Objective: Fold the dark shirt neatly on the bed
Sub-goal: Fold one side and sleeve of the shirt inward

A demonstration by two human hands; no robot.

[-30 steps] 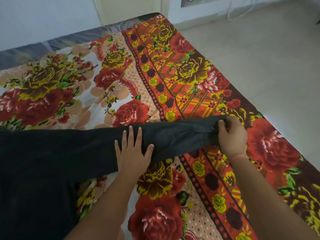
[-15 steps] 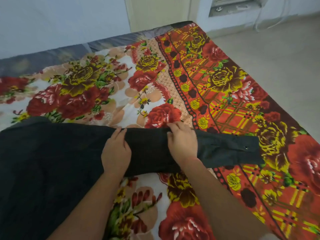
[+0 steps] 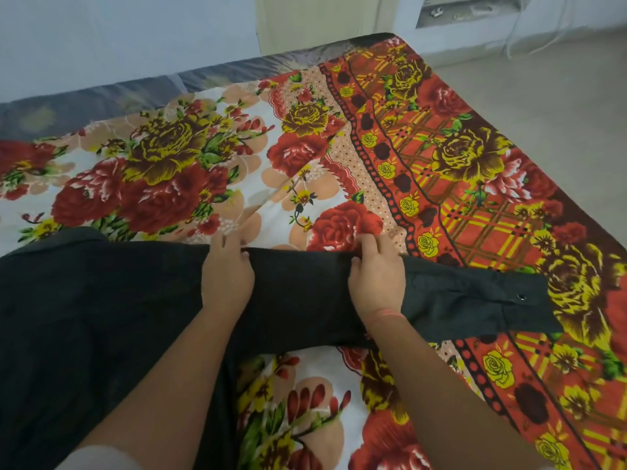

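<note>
The dark shirt (image 3: 101, 317) lies flat on the bed (image 3: 475, 205), on a flowery bedsheet (image 3: 237, 184). One long sleeve (image 3: 475, 300) sticks out to the right. The left hand (image 3: 225, 273) and the right hand (image 3: 376, 276) sit side by side on the sleeve, each pinching its far edge with curled fingers.

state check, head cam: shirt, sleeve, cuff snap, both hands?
dark shirt: spread flat on the bedsheet, unfolded
sleeve: stretched out to the right, lying flat
cuff snap: showing, cuff lying open
left hand: pinching the sleeve's far edge
right hand: pinching the same edge, nearer the cuff
</note>
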